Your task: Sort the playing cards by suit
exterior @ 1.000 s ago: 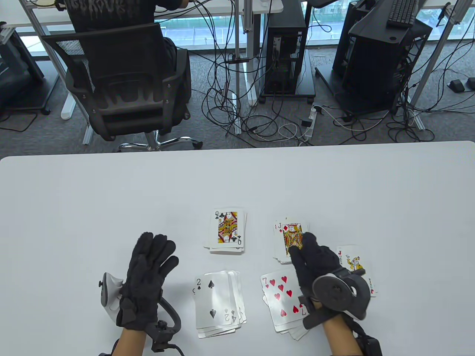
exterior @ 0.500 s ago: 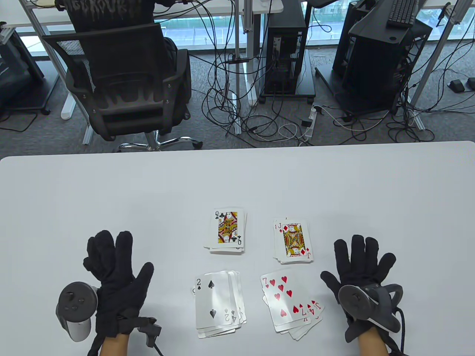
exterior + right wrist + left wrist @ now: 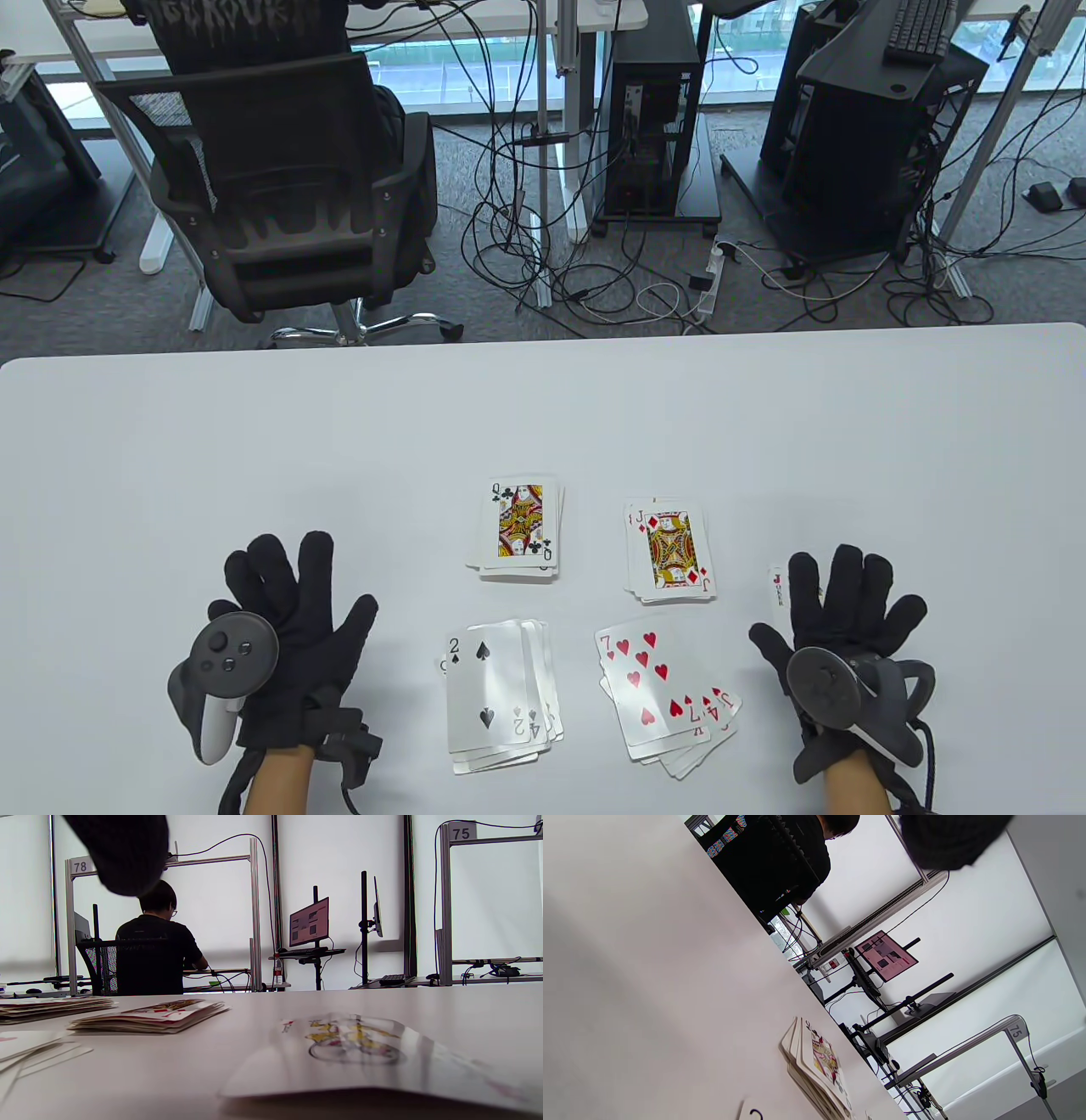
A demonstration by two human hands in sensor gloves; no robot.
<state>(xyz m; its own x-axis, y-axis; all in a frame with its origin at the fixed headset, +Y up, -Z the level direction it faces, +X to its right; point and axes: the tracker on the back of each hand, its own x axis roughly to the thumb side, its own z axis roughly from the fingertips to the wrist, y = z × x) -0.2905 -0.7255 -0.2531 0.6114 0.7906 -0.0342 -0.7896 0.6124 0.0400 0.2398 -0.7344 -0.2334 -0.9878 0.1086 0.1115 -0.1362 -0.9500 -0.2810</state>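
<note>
Where visible, joker card (image 3: 776, 586) under right hand (image 3: 840, 628)

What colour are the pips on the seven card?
Red hearts on the seven card, clearest in the table view.

Joker card (image 3: 776, 589): mostly hidden beneath the right hand (image 3: 848, 620); blurred in the right wrist view's lower right.
Spade pile (image 3: 501, 692): lower cards covered by the two.
Left wrist view: fingertip (image 3: 950, 840) cut off at top edge.
</note>
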